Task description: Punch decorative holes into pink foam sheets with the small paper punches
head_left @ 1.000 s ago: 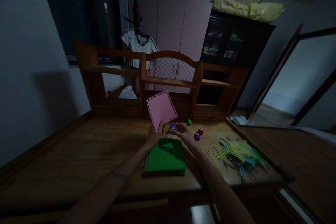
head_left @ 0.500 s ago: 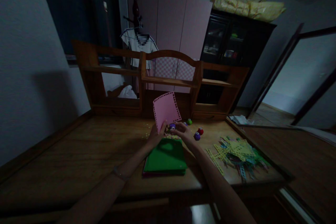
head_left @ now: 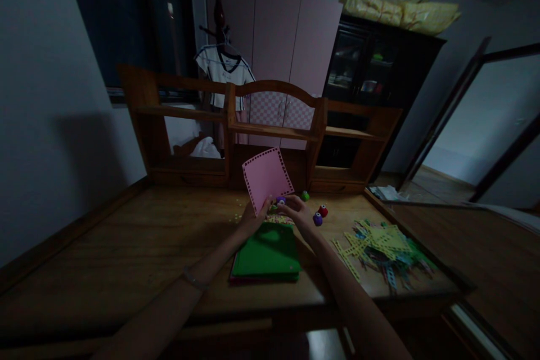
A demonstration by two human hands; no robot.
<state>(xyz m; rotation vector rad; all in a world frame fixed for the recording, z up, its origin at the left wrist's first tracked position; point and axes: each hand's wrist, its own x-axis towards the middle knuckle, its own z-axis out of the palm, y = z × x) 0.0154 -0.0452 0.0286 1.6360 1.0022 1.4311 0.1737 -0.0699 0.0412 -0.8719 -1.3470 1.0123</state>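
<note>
A pink sheet of paper [head_left: 268, 175] is pinched at its lower edge by my left hand [head_left: 255, 219]. Rows of dark punched holes run along its visible borders. My right hand [head_left: 297, 211] has its fingers closed around a small purple craft punch [head_left: 280, 201] at the sheet's lower right part. Whether the paper sits inside the punch's slot is too small to tell. Both hands are raised just beyond a stack of green paper [head_left: 268, 253], which has a pinkish layer at its bottom. Tiny punched-out bits [head_left: 279, 219] lie on the desk beneath the hands.
To the right of my hands stand a green punch [head_left: 305, 196], a red punch [head_left: 323, 211] and another purple punch [head_left: 318, 219]. A heap of perforated paper strips [head_left: 379, 244] covers the desk's right side. A wooden shelf unit [head_left: 274, 130] rises along the back edge.
The pink sheet has tilted slightly to the left. My right hand and the punch have shifted a little to the right, and a purple punch behind the hand is now hidden.
</note>
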